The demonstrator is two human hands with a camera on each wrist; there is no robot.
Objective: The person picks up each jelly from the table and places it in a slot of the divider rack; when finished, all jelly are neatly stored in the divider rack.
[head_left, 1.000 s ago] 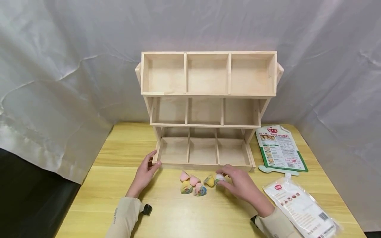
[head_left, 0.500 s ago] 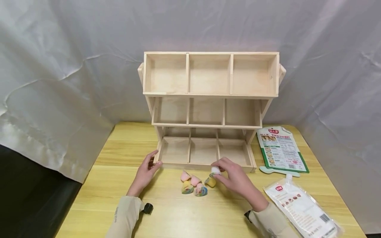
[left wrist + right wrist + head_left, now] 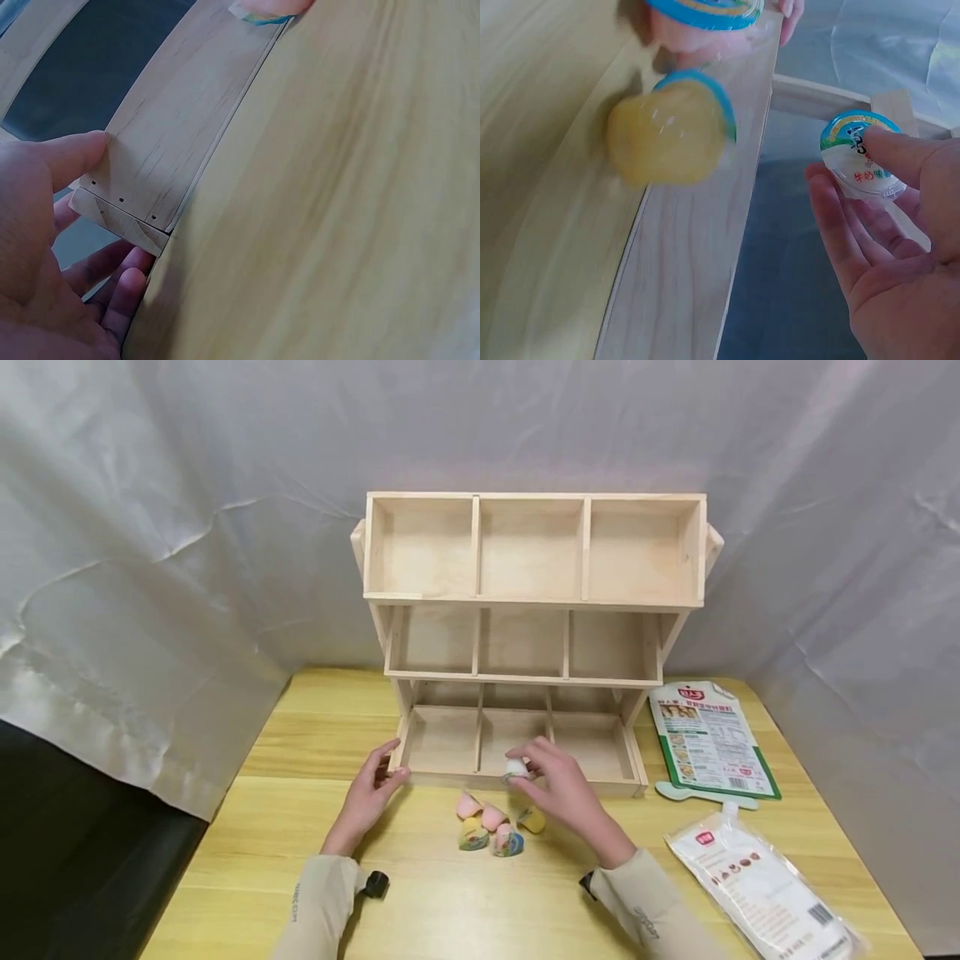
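- The pale wooden three-tier shelf [image 3: 532,601] is viewed from the head, forward and downward.
- Its plain bottom front board [image 3: 172,120] is shared (close up, slanting) by both wrist views.

- Lit fairly brightly in the head view, with a pale glow on the near part of the desk [image 3: 465,906] and streaks of sheen on the grey curtain [image 3: 825,410].
- Shadowed in the lower tiers of the wooden shelf [image 3: 536,603].
- Dimmer and cool-toned in both wrist views, darkened along the desk beside the left hand [image 3: 30,259].
- Blurred across the yellow cup [image 3: 671,135] in the right wrist view, sharper on the white cup [image 3: 859,157].
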